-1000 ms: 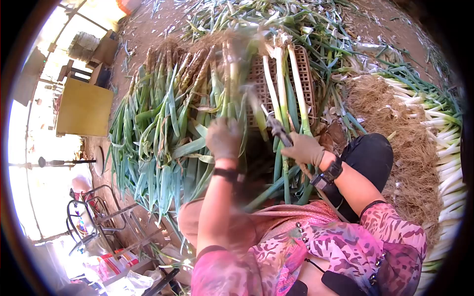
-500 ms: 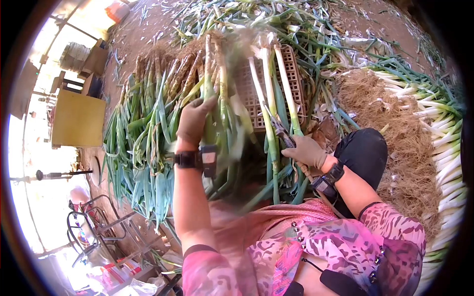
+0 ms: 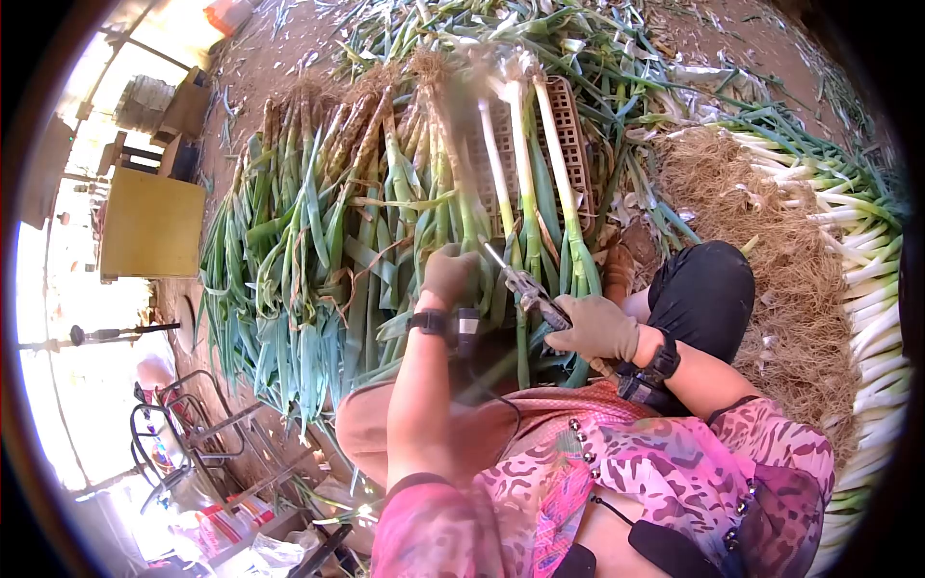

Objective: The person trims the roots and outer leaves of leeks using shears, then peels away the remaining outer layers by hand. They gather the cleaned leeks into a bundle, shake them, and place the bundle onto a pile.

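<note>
My gloved left hand (image 3: 450, 275) is closed round the green part of a leek (image 3: 466, 200), whose brown root end points away from me. My gloved right hand (image 3: 594, 328) grips an air blow gun (image 3: 530, 292), its thin nozzle angled up and left, close to that leek. Just right of it, cleaned leeks (image 3: 527, 183) with white stalks lie across a tan plastic crate (image 3: 576, 144). Brown-skinned, uncleaned leeks (image 3: 289, 193) form a wide pile on the left. Root ends near the crate are blurred.
At the right runs a long row of white leeks (image 3: 872, 318) with matted roots (image 3: 771, 289) towards me. Loose leaves and peelings (image 3: 617, 58) cover the ground beyond the crate. A yellow panel (image 3: 152, 226) and a metal-framed chair (image 3: 183, 433) stand at left.
My left hand has moved right and nearer to me, bringing a leek beside the cleaned ones. The blow gun's nozzle has swung more to the left, towards the leek.
</note>
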Demonstrator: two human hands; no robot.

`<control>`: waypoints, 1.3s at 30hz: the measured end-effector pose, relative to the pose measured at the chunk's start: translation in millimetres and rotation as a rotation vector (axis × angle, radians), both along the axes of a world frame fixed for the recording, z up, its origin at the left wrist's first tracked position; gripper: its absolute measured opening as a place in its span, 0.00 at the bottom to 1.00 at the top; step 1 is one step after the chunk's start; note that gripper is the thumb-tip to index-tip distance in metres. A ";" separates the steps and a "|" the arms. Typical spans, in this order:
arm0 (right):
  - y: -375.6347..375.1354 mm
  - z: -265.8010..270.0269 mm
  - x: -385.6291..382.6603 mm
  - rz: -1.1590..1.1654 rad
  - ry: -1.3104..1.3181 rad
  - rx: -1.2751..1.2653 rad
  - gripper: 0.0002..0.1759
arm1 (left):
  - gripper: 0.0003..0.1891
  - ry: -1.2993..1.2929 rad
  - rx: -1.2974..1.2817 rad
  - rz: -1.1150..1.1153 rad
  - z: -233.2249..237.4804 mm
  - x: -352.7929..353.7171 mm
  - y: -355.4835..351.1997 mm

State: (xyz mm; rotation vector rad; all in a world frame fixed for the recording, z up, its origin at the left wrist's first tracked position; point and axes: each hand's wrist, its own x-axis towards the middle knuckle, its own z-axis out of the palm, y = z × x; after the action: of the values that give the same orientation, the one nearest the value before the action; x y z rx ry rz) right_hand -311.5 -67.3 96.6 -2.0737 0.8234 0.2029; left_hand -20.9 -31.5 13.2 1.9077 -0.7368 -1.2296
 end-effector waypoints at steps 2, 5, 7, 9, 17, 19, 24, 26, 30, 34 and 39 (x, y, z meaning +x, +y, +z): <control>-1.8 3.3 4.2 -0.002 -0.002 -0.028 0.27 | 0.20 -0.002 -0.060 0.048 11.6 -7.5 0.2; 1.6 8.3 7.4 -0.006 0.012 -0.043 0.28 | 0.19 0.045 -0.092 0.080 3.2 -5.6 3.6; -0.3 9.0 9.9 -0.025 0.020 -0.071 0.28 | 0.18 0.065 -0.120 0.092 -3.9 -6.5 3.5; -9.0 3.2 20.5 -0.058 0.011 -0.112 0.28 | 0.17 0.047 -0.161 0.109 -3.1 -11.4 5.8; -62.8 -4.2 88.2 -0.137 0.049 -0.167 0.27 | 0.15 0.102 -0.164 0.109 13.9 -19.1 17.3; -79.5 -4.1 107.2 -0.120 0.044 -0.178 0.26 | 0.15 0.061 -0.181 0.063 10.9 -20.0 19.7; -115.0 -13.5 142.7 -0.141 0.045 -0.223 0.25 | 0.16 0.067 -0.214 0.105 2.0 -21.0 26.6; -105.4 19.5 131.5 -0.113 0.073 -0.106 0.25 | 0.17 0.184 -0.155 0.202 15.5 -20.0 26.9; -48.5 29.4 71.2 0.089 0.070 -0.015 0.26 | 0.13 0.283 -0.214 0.204 -14.1 -5.9 28.7; -2.4 23.2 14.8 0.000 0.063 -0.105 0.26 | 0.11 -0.943 -0.619 -0.314 -22.5 -17.7 20.9; 17.8 20.7 -12.8 -0.051 0.074 -0.108 0.27 | 0.13 -0.084 -0.358 0.135 -65.8 -37.8 0.6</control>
State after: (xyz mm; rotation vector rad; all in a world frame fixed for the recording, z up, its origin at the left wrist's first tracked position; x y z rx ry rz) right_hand -324.3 -49.5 117.4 -2.1539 0.9493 0.2132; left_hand -58.7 -31.0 -52.6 1.6885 -0.7989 -0.8723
